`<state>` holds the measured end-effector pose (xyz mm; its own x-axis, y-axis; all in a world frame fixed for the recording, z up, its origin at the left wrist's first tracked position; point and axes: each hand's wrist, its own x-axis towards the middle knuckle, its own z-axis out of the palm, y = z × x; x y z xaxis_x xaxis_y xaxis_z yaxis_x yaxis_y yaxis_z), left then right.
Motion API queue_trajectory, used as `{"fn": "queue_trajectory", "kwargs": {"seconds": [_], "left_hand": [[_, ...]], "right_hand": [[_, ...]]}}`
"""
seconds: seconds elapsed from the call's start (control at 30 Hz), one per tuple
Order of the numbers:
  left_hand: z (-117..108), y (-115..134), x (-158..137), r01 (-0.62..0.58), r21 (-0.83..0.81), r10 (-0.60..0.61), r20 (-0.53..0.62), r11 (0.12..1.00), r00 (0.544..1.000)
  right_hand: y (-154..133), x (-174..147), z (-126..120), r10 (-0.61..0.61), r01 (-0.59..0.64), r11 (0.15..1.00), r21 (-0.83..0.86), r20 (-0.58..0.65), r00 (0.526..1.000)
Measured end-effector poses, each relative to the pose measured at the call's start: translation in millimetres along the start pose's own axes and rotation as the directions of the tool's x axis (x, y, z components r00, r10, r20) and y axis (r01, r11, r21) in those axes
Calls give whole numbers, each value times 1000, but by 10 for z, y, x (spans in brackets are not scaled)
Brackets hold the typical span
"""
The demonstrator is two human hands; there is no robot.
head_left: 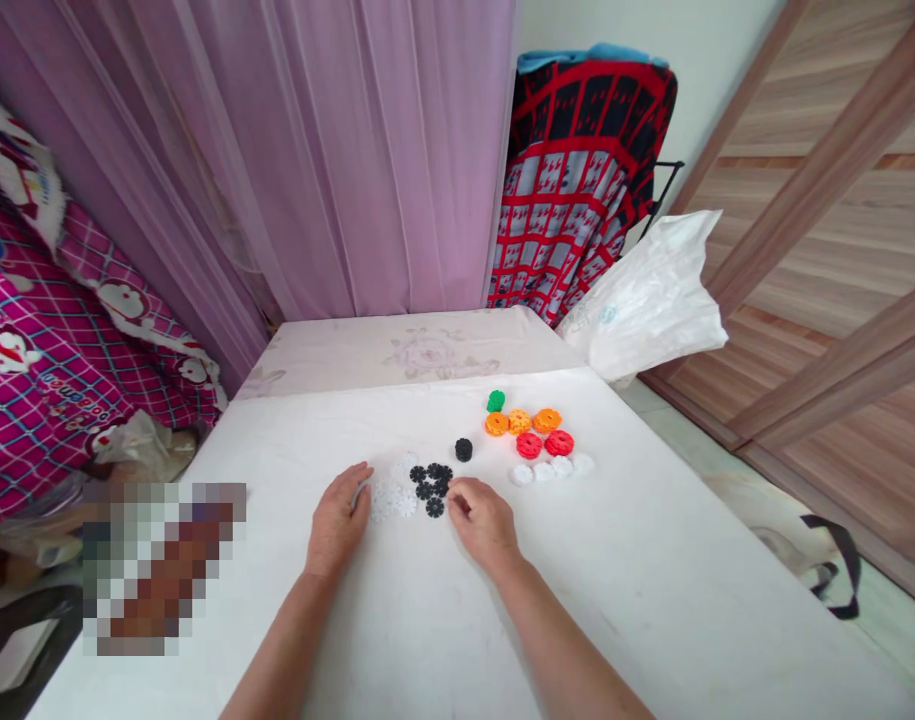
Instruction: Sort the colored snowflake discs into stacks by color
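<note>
A home room, shown by purple curtains [397, 150] and wooden wardrobe doors [824, 300].

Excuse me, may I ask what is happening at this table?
A person's bare right hand is at the edge of loose black notched discs; the bare left hand is beside loose white notched discs. Whether either holds one is unclear. Farther out are a black stack, green stack, orange stacks, red stacks and a white row.

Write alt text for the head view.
Right hand at the edge of loose black discs, left hand beside loose white discs, on a white table. Stacks of black, green, orange, red and white discs lie beyond, toward the right.
</note>
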<state>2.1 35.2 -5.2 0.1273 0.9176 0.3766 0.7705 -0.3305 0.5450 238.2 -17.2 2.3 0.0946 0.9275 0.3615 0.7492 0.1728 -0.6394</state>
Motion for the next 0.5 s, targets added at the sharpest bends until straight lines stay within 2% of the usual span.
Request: {"fn": "queue_trajectory", "kwargs": {"seconds": [0.13, 0.3, 0.5], "left_hand": [[-8, 19, -21, 32, 13, -32, -19, 999, 999], [-41, 81, -19, 52, 46, -52, -9, 998, 999], [-49, 86, -19, 30, 52, -30, -17, 998, 999]], "right_hand": [[-34, -25, -17, -29, 29, 1000, -4, 5, 1000], [-95, -48, -1, -148, 150, 988, -26, 72, 986], [-129, -26, 59, -132, 141, 986, -84, 111, 985]]}}
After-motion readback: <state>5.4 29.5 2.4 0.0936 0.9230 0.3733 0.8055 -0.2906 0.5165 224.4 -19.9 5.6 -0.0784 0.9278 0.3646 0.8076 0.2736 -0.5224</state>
